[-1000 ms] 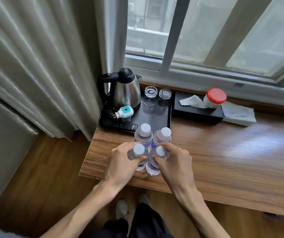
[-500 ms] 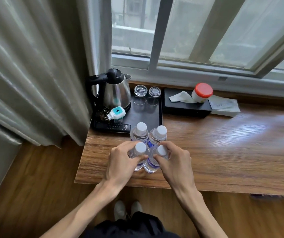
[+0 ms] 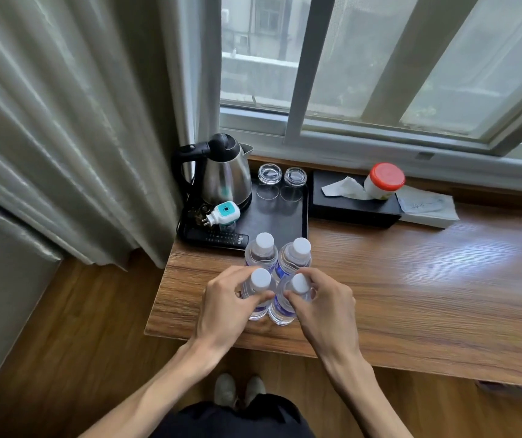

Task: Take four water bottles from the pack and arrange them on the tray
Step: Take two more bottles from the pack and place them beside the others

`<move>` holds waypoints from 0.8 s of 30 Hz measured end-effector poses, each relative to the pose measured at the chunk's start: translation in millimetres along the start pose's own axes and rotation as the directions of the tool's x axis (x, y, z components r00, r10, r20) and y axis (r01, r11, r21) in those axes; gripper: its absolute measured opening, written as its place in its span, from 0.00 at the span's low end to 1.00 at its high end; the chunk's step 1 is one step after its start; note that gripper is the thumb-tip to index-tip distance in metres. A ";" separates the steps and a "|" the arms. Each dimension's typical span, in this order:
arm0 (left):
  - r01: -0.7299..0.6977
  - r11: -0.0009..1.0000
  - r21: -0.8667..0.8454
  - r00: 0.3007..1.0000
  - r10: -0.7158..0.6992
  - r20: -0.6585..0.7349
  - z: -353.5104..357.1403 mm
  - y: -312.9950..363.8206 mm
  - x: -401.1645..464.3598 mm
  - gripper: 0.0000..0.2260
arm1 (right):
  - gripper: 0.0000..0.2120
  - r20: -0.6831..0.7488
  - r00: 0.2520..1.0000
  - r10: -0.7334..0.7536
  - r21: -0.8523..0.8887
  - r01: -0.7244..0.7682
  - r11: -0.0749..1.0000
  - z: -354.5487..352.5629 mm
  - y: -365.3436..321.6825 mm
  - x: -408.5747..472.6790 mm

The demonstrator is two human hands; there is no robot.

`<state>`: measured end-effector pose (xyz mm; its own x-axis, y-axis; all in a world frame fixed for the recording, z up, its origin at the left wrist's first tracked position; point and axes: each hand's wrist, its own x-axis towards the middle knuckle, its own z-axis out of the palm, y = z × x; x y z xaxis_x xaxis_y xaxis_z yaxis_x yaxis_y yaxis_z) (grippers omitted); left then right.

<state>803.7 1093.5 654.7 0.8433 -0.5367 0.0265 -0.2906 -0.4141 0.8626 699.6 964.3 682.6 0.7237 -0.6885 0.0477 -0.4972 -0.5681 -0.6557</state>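
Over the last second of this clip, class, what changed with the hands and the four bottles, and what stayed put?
Almost nothing moved. The left hand keeps its grip on the near-left bottle and the right hand on the near-right bottle; neither was lifted or released. The far two bottles still stand at the tray edge, with kettle and glasses unchanged. Only the head camera shifted.

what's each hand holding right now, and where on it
Left hand grips the near-left bottle at its shoulder below the cap; right hand likewise grips the near-right bottle.
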 end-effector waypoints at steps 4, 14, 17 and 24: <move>-0.001 1.000 -0.011 1.000 0.000 -0.022 1.2 -2.5 -3.8 0.20 | 0.11 -0.011 1.000 -0.023 0.019 0.023 1.000 2.0 2.7 -2.6; -0.009 0.999 0.041 1.000 0.010 -0.024 9.9 -6.3 -9.7 0.22 | 0.23 -0.019 0.999 -0.041 0.054 0.042 0.998 9.6 18.7 -14.0; 0.016 1.000 -0.005 0.999 -0.015 0.028 8.3 -13.0 -14.2 0.29 | 0.31 0.009 1.000 -0.024 0.154 0.022 0.988 13.2 34.3 -21.6; 0.175 0.983 -0.059 0.979 -0.168 0.113 17.2 -39.8 -20.3 0.40 | 0.39 0.135 0.987 0.084 0.255 -0.116 0.960 39.5 67.4 -31.7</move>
<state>790.4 1108.2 611.1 0.8235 -0.5394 -0.1758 -0.1111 -0.4572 0.8824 662.0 965.7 607.1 0.7374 -0.6666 -0.1090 -0.4390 -0.3502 -0.8274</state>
